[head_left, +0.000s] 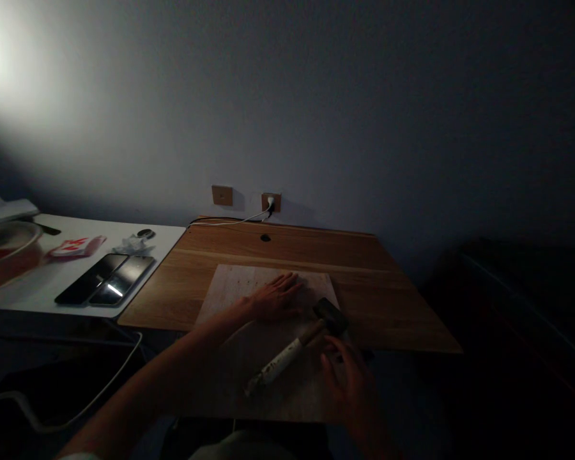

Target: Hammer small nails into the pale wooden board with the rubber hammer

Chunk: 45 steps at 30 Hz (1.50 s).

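A pale board [230, 358] lies on the wooden table and reaches over its near edge. My left hand [275, 298] rests flat on the board's far half, fingers stretched out to the right. Several small dark spots, too small to make out, mark the board left of it. A hammer [282, 359] with a dark head and a pale-wrapped handle lies slantwise across the board. Beside its head is my right hand [349, 377], thumb and fingers apart, holding nothing that I can see. Something dark [368, 354] shows partly behind that hand; its kind is unclear.
On the left, a white table [43, 303] bears two phone-like dark slabs [103, 281], a red-and-white packet [76, 248], crumpled plastic [133, 245] and a clear tub [9, 255]. A white cable [234, 222] runs to the wall socket [277, 203]. The light is dim.
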Tool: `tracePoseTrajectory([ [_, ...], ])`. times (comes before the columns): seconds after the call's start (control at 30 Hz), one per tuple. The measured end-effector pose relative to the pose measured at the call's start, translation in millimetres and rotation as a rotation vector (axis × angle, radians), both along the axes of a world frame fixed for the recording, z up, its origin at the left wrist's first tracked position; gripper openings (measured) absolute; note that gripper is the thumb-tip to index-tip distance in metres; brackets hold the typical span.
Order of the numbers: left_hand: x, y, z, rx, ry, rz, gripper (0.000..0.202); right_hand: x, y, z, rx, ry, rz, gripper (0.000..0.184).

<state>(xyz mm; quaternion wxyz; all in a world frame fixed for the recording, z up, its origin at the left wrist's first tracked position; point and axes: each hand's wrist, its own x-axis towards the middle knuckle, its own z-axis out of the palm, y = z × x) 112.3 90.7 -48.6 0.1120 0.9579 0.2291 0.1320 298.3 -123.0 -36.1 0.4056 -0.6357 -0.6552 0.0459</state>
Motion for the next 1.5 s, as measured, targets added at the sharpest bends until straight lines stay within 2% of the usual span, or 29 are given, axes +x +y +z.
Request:
tracePoseTrajectory([
  [0.17,24.6,3.3,-2.4,0.045,-0.034,-0.129,0.060,-16.4,-4.9,2.1,-0.087,-0.111,0.040,0.033],
  [0.3,18.2,0.0,0.6,0.057,-0.095,-0.174,0.047,-26.2,-4.5,7.1,-0.192,-0.126,0.085,0.038],
  [0.4,5.6,-6.3,7.0,0.040,-0.097,-0.180,0.046,-32.0,-1.7,12.8,-0.316,-0.123,0.122,0.039],
  [0.5,-5.2,-15.8,13.1,0.017,-0.070,-0.167,0.048,-39.0,0.3,16.5,-0.412,-0.108,0.093,0.042],
  [0.73,-14.7,-32.7,17.7,-0.040,-0.062,-0.158,0.050,-50.1,5.8,14.8,-0.409,0.064,0.056,0.043],
  [0.93,-14.0,-38.8,16.3,-0.047,-0.058,-0.165,0.050,-51.2,23.6,15.9,-0.476,0.151,0.103,0.039],
  [1.07,-7.5,-36.6,22.9,-0.009,-0.045,-0.089,0.044,-48.8,21.4,25.0,-0.467,0.320,0.065,0.035],
  [1.2,15.1,-22.2,34.7,0.035,0.001,0.050,0.035,-41.6,-1.3,30.6,-0.513,0.652,0.030,0.045],
  [1.3,38.3,-7.4,40.7,0.039,0.064,0.098,0.031,-41.1,-18.5,26.4,-0.477,0.953,-0.095,0.053],
  [1.4,57.6,5.8,43.8,0.004,0.135,0.105,0.022,-41.3,-25.4,20.7,-0.450,1.250,-0.232,0.069],
  [1.5,67.5,17.1,43.4,-0.053,0.182,0.141,0.019,-34.7,-24.8,17.0,-0.528,1.435,-0.208,0.067],
])
